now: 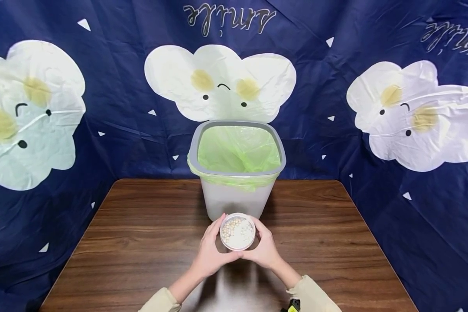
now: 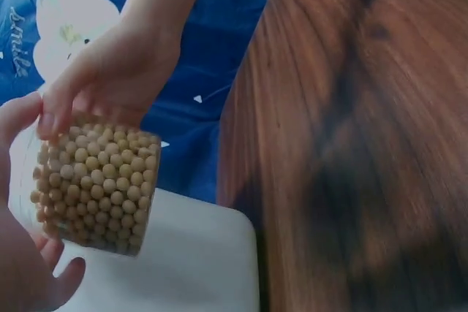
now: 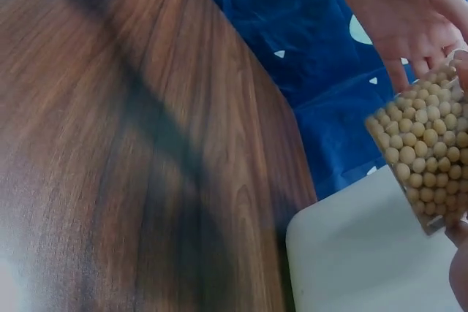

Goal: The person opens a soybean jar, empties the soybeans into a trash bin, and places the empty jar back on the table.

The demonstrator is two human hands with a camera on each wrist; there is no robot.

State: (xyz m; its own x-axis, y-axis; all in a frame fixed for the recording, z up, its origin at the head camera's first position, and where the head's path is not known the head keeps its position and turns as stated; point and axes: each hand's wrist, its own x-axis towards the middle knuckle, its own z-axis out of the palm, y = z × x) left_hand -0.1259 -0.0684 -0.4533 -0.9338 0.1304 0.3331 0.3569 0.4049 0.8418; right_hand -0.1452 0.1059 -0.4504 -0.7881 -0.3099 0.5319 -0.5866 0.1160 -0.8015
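Observation:
Both hands hold a clear round jar (image 1: 237, 232) full of small pale beige beans, like soybeans. My left hand (image 1: 209, 253) grips its left side and my right hand (image 1: 266, 251) its right, with the thumbs meeting at the near side. Glare whitens much of the jar's top in the head view. Through the clear wall, the packed beans (image 2: 99, 188) show in the left wrist view. The right wrist view catches the jar (image 3: 428, 144) at its right edge, tilted in that picture. Just behind the jar stands a pale bin (image 1: 234, 199).
A grey rim (image 1: 238, 172) tops the bin, and a green plastic liner (image 1: 238, 149) hangs inside and folds over its outside. The bin stands at the far side of a brown wooden table (image 1: 148, 234). Dark blue cloth (image 1: 121, 86) with white clouds surrounds the table.

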